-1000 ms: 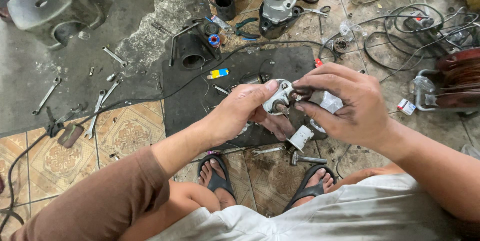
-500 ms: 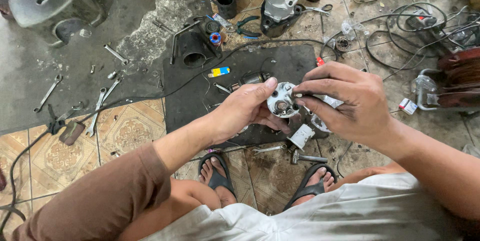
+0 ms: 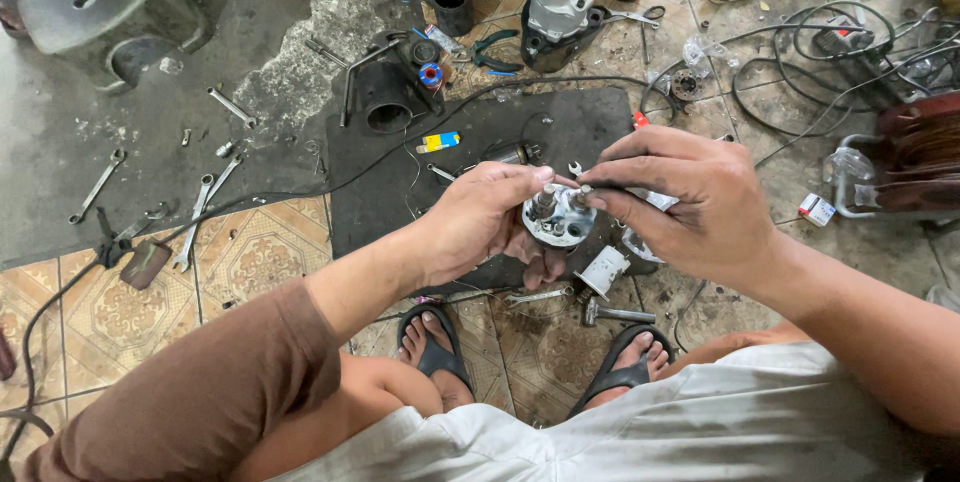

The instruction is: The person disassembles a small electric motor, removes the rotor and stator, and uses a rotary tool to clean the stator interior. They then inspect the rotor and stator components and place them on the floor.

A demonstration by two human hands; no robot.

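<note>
Where tiles meet concrete, tools lie scattered.

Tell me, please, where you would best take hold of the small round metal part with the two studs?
Grip the round metal part by its rim, from below and from the left, as the left hand does. The face with the studs points up, and the right hand pinches there, so the rim is the free part.

Patterned tile floor, grey concrete beyond.
</note>
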